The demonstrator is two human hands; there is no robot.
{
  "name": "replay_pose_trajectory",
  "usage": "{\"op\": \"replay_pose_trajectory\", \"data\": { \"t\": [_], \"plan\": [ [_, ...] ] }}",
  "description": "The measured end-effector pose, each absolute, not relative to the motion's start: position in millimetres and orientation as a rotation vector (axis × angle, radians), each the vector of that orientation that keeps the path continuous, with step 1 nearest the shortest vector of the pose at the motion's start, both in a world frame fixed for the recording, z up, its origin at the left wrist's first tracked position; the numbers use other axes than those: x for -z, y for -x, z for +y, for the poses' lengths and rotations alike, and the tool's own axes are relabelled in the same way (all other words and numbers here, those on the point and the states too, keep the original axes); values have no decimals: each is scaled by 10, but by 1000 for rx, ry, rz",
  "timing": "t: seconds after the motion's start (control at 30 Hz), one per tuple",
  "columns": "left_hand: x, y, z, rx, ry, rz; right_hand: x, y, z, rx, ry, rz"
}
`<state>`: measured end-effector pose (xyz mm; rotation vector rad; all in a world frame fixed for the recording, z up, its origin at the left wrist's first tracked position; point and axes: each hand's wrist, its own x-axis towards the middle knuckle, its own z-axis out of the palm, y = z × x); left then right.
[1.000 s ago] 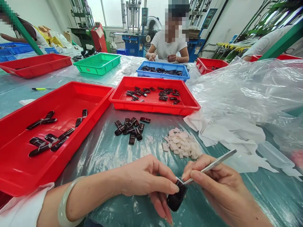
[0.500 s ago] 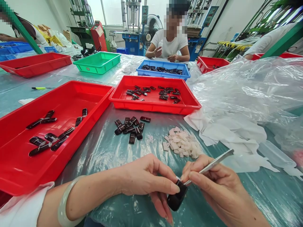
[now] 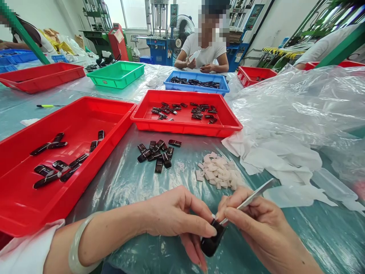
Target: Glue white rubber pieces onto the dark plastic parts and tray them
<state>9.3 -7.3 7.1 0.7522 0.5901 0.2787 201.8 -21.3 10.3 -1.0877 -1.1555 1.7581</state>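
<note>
My left hand pinches a glossy black plastic piece between thumb and fingers, low in the middle of the view. A slim pair of metal tweezers is gripped in my right hand, its tip against the upper edge of the black piece. A speck of white shows at that edge beside my fingertips; the rest is hidden. Just beyond my hands lies a heap of small whitish translucent pieces. Left of it is a loose pile of black pieces.
Red trays with black pieces stand ahead and at left. Farther back are a blue tray and a green tray. Clear plastic sheeting and white scraps cover the right. Across the table sits a person.
The tweezers have shifted slightly left with my right hand, and their tip stays at the black piece. My left hand keeps its pinch almost unmoved.
</note>
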Motion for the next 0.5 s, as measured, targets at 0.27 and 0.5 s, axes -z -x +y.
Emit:
{"op": "replay_pose_trajectory", "data": {
  "t": [0.27, 0.5],
  "plan": [
    [-27, -77, -79, -263, -746, 578, -87, -1998, -239, -1763, 1112, -1122],
    [-21, -79, -86, -265, -750, 566, -178, -1973, -209, -1775, 1106, -1087]
  ]
}}
